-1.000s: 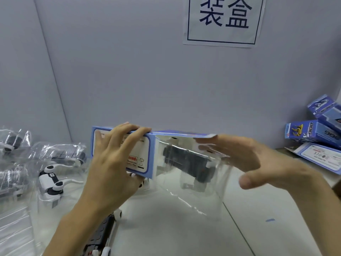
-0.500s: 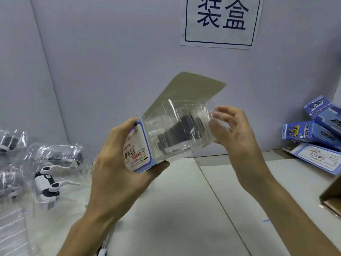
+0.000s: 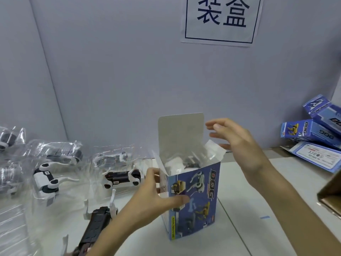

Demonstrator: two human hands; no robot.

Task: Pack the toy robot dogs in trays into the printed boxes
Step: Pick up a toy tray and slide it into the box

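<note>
The printed box (image 3: 195,200) stands upright mid-bench (image 3: 245,230) with its top flap (image 3: 181,133) raised and the trayed toy dog (image 3: 186,162) inside. The left grip (image 3: 147,196) clasps its 9 o'clock wall. The right grip (image 3: 238,143) hovers spread and empty at 2 o'clock. Brace the box, seat the tray's protruding corner, then fold the flap squarely.

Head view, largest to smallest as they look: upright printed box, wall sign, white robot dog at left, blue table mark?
1. upright printed box
2. wall sign, cropped and farther away, so unsure
3. white robot dog
4. blue table mark
</note>
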